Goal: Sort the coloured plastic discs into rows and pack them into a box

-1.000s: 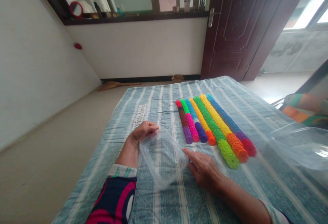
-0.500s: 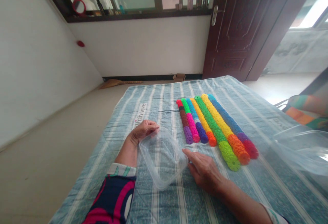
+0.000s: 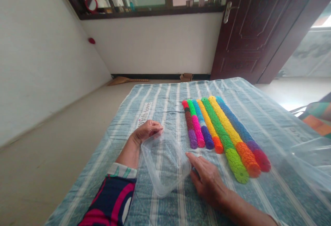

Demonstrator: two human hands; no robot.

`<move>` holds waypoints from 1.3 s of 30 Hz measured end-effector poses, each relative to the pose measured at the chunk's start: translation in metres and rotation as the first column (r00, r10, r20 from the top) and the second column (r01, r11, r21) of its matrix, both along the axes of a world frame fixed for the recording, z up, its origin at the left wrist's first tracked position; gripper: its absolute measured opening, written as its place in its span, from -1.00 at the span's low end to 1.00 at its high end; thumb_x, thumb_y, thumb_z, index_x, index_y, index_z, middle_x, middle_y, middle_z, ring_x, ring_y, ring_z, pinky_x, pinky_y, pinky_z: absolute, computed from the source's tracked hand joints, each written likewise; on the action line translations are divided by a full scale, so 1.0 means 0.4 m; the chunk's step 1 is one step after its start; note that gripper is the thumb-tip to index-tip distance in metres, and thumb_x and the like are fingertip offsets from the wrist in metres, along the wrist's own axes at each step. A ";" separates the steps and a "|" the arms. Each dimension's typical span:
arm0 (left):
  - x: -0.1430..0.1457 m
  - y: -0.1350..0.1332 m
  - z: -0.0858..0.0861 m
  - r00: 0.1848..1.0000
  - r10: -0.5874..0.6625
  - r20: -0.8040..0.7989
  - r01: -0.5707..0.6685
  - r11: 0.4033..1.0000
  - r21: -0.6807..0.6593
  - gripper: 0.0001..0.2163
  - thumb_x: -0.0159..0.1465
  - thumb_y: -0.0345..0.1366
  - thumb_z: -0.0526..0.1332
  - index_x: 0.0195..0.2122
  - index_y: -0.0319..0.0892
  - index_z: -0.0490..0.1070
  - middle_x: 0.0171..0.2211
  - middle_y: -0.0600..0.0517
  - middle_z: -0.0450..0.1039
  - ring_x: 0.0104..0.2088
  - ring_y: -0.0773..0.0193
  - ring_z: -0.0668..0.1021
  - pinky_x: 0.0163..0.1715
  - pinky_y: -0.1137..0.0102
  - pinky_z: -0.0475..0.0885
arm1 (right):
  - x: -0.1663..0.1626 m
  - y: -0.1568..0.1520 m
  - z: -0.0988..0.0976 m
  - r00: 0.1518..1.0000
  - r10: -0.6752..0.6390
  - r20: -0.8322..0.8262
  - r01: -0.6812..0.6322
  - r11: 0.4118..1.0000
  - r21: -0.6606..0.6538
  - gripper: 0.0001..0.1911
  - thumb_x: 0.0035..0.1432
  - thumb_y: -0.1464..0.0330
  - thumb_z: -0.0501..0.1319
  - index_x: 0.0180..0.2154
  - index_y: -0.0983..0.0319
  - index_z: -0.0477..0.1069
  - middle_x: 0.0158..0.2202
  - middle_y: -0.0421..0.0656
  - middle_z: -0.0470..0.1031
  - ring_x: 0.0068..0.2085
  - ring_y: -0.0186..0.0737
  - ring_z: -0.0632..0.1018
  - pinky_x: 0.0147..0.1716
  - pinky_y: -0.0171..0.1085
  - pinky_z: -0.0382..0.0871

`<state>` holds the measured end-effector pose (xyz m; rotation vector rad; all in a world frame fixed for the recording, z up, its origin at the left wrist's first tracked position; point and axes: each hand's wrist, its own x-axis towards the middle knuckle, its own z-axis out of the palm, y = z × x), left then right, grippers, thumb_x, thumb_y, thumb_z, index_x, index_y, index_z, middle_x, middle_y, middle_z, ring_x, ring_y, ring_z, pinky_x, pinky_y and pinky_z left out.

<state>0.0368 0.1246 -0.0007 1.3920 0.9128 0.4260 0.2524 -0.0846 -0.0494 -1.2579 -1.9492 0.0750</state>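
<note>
A clear plastic lid (image 3: 165, 191), square with rounded corners, is held just above or on the striped cloth; I cannot tell whether it touches. My left hand (image 3: 148, 130) has its curled fingers closed on the far left corner. At the right corner, my right hand (image 3: 207, 177) grips the edge between thumb and fingers. To the right of the lid lie several rows of colourful notched plastic discs (image 3: 214, 122), lined up side by side and sorted mostly by colour. The longer rows end in lime green, orange and red near my right wrist.
A blue-and-white striped cloth (image 3: 124, 129) covers the table. A clear plastic container (image 3: 312, 160) stands at its right edge. Beyond it is a colourful checked fabric (image 3: 318, 117). A brown door (image 3: 253, 29) and a windowsill with small items are behind; a broom (image 3: 121, 80) lies on the floor.
The view has turned slightly left, so the discs, door and container appear farther right. Both hands keep their hold on the lid, which has hardly moved.
</note>
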 end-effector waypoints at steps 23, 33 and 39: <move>-0.003 0.001 0.000 1.000 -0.027 -0.016 0.027 1.000 0.003 -0.71 0.05 -0.19 0.28 -0.68 -0.26 0.33 -0.73 0.06 0.26 -0.69 0.45 0.25 -0.65 0.46 0.04 | 0.007 -0.001 -0.016 0.982 0.071 -0.174 -0.084 0.994 -0.065 -0.34 0.09 0.56 0.04 0.24 0.19 0.04 -0.22 -0.07 0.52 -0.26 -0.11 0.55 -0.31 -0.17 0.53; -0.002 0.003 0.000 1.000 -0.023 -0.021 0.024 0.999 0.032 -0.71 0.05 -0.19 0.28 -0.68 -0.28 0.34 -0.73 0.05 0.27 -0.70 0.46 0.25 -0.64 0.47 0.05 | 0.005 -0.006 -0.020 0.982 0.052 -0.179 -0.065 0.996 -0.068 -0.36 0.10 0.55 0.03 0.24 0.22 0.05 -0.24 -0.05 0.53 -0.26 -0.10 0.56 -0.31 -0.17 0.53; 0.000 0.004 0.000 0.999 -0.023 -0.022 0.024 1.000 0.016 -0.72 0.05 -0.20 0.28 -0.67 -0.28 0.35 -0.73 0.08 0.28 -0.70 0.46 0.25 -0.65 0.48 0.06 | 0.007 -0.006 -0.012 0.986 0.059 -0.154 -0.073 0.994 -0.085 -0.36 0.10 0.56 0.03 0.23 0.23 0.05 -0.21 -0.06 0.53 -0.23 -0.11 0.55 -0.28 -0.17 0.53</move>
